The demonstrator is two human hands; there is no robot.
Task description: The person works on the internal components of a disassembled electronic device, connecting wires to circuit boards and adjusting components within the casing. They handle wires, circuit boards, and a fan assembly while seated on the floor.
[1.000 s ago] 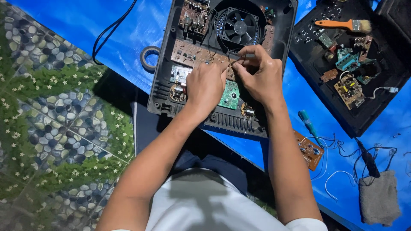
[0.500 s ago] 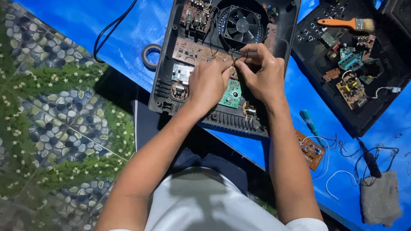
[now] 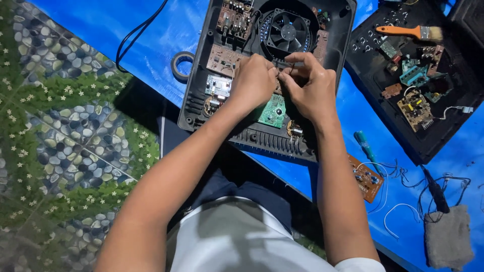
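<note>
An opened black appliance housing (image 3: 201, 65) lies on a blue sheet, showing a round black fan (image 3: 288, 31), brown circuit boards (image 3: 222, 59) and a small green board (image 3: 272, 111). My left hand (image 3: 254, 83) and my right hand (image 3: 311, 88) meet over the middle of the housing, just below the fan. Their fingertips pinch a thin dark part or wire (image 3: 290, 64) between them; what it is exactly I cannot make out. Both hands cover the boards beneath them.
A second black tray (image 3: 428, 146) at the right holds loose circuit boards and an orange-handled paintbrush (image 3: 408, 31). A roll of tape (image 3: 181, 65), a teal screwdriver (image 3: 364, 143), a brown board (image 3: 366, 177), loose wires, and a grey cloth (image 3: 448, 236) lie on the blue sheet. Pebble-patterned floor covering lies left.
Both hands stay at the same spot over the housing; the fingers shifted slightly closer together under the fan. The view moved a little.
</note>
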